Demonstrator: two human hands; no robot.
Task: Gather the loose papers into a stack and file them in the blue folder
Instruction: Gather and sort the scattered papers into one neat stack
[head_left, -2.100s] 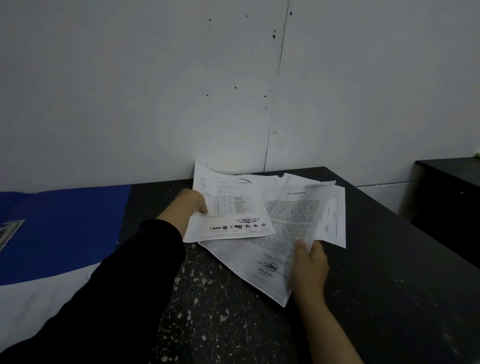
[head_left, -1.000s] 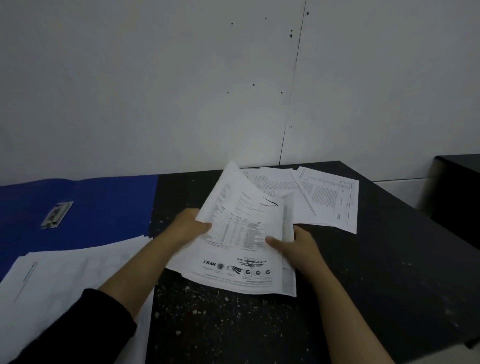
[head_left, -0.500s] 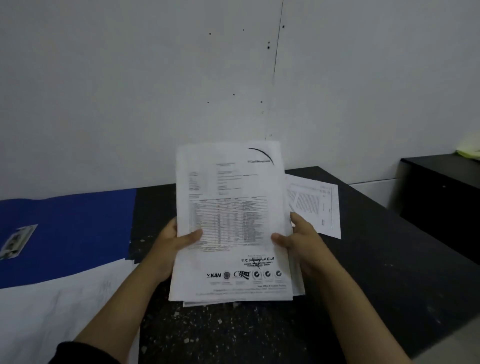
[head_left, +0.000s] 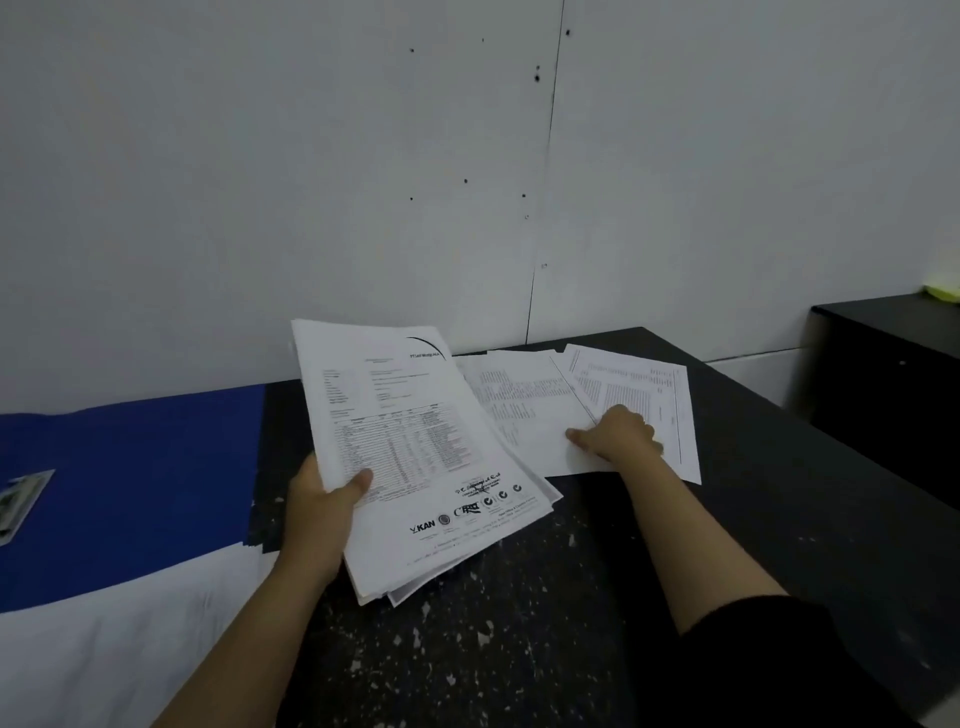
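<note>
Several printed sheets (head_left: 415, 457) fanned in left hand's (head_left: 322, 514) fingers; right hand (head_left: 618, 436) perhaps pinching loose papers (head_left: 545, 410).

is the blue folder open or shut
Open: the blue folder lies spread flat on the table, its metal clip exposed on the inner face, with white sheets lying over its near part.

I can read "KAN" at the bottom of the top page (head_left: 415, 447) — it sits beside some small round logos. All the other print is too tiny to read.
</note>
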